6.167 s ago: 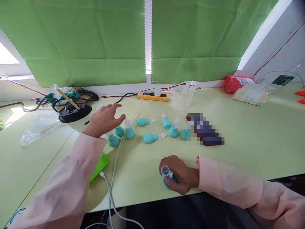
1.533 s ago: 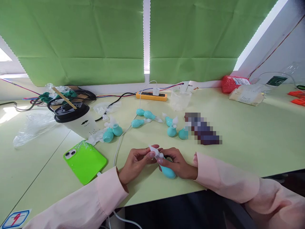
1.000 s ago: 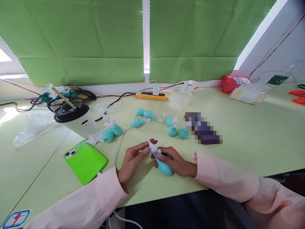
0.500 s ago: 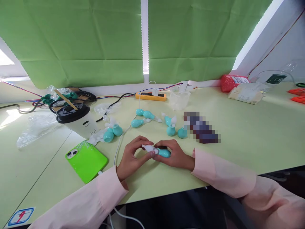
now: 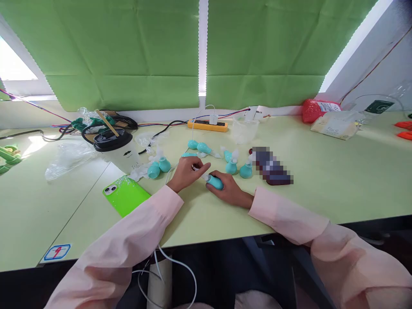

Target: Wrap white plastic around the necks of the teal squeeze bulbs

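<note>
Your right hand point(image 5: 229, 191) is clamped on a teal bulb point(image 5: 214, 182); your left hand point(image 5: 186, 172) pinches its white tip. Loose bulbs point(image 5: 159, 166) crowd the bench point(image 5: 337, 180) at 12 o'clock, phone point(image 5: 126, 195) at 9.

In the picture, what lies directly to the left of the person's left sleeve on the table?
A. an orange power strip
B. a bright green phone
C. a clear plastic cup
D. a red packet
B: the bright green phone lies flat on the table just left of the left sleeve, while the left hand and right hand meet at a teal bulb.
</note>
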{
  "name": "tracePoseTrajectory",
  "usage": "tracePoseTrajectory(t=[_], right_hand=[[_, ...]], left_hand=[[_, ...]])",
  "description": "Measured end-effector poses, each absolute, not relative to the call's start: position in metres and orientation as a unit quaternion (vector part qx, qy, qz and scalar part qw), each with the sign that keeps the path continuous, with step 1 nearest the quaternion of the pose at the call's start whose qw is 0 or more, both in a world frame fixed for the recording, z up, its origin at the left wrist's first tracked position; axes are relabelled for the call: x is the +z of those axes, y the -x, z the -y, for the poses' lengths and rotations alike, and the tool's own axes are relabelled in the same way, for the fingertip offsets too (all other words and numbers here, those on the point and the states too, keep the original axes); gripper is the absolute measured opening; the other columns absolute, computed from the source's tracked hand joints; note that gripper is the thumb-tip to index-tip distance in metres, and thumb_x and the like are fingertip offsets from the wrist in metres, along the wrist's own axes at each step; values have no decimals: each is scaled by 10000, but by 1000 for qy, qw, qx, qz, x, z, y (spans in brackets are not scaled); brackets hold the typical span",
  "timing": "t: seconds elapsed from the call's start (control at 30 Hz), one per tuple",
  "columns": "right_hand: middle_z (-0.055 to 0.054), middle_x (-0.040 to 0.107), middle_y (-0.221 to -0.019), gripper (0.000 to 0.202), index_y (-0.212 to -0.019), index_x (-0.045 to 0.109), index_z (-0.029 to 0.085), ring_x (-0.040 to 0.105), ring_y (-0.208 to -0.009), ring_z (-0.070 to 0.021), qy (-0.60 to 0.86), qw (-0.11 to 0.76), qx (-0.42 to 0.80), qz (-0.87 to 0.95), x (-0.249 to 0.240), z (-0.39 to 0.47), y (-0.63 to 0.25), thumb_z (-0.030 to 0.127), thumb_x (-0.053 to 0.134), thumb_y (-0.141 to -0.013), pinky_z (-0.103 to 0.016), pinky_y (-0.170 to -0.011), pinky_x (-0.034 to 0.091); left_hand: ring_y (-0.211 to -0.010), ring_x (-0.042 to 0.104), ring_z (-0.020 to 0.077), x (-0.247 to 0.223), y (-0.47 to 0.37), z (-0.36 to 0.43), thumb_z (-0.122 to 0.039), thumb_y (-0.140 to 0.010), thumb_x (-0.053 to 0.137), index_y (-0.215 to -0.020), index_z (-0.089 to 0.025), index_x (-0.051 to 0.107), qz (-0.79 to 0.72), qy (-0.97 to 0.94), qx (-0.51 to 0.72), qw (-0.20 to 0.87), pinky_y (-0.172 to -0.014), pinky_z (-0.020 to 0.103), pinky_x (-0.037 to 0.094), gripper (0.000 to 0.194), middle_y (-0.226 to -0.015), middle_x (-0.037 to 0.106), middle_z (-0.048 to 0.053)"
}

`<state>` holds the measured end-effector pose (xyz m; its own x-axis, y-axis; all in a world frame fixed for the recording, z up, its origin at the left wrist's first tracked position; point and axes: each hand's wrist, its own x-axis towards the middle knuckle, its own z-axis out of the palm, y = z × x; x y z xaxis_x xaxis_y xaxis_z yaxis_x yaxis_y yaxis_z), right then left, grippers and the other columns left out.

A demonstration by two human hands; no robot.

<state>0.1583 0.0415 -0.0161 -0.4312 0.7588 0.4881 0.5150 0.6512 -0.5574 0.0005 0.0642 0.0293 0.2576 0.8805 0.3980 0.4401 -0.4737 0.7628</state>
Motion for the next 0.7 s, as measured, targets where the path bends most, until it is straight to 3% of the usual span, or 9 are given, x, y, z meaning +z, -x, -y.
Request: tracePoseTrajectory(t=[0.07, 0.13, 0.4, 0.53, 0.7], right_hand=[[-9, 522, -684, 119, -801, 455, 170, 471, -599, -129, 399, 377, 159, 820, -19, -45, -156, 237, 494, -711, -248, -572, 368], [-6, 527, -679, 123, -781, 461, 171, 470, -596, -127, 399, 375, 156, 822, -21, -49, -155, 227, 514, -685, -243, -567, 362], [18, 518, -622, 147, -743, 494, 173, 436, -542, -103, 376, 352, 201, 833, -22, -55, -159, 300, 538, -685, -223, -516, 339], [16, 511, -618, 169, -721, 507, 167, 427, -552, -105, 377, 359, 223, 824, -21, -56, -158, 326, 547, -676, -226, -530, 339], [0, 540, -686, 185, -787, 514, 166, 451, -601, -120, 394, 394, 224, 800, -21, -59, -157, 323, 521, -690, -242, -592, 350]], left_hand=[[-427, 273, 62, 24, 2, -71, -379, -664, 546, -359, -146, 405, -461, -761, 396, 225, -466, 228, 226, 409, -394, 320, -47], [-397, 226, 54, 16, 7, -75, -405, -678, 517, -318, -155, 338, -471, -757, 349, 287, -442, 227, 183, 473, -358, 259, -57], [-305, 229, 39, -6, 15, -81, -500, -730, 402, -371, -162, 341, -457, -712, 297, 442, -352, 212, 175, 497, -320, 302, -48], [-293, 246, 32, -7, 13, -81, -518, -716, 426, -372, -156, 337, -452, -691, 315, 468, -334, 199, 180, 508, -314, 306, -47], [-303, 325, 40, -7, 10, -79, -483, -629, 567, -448, -132, 436, -441, -668, 354, 484, -324, 186, 213, 415, -350, 411, -32]])
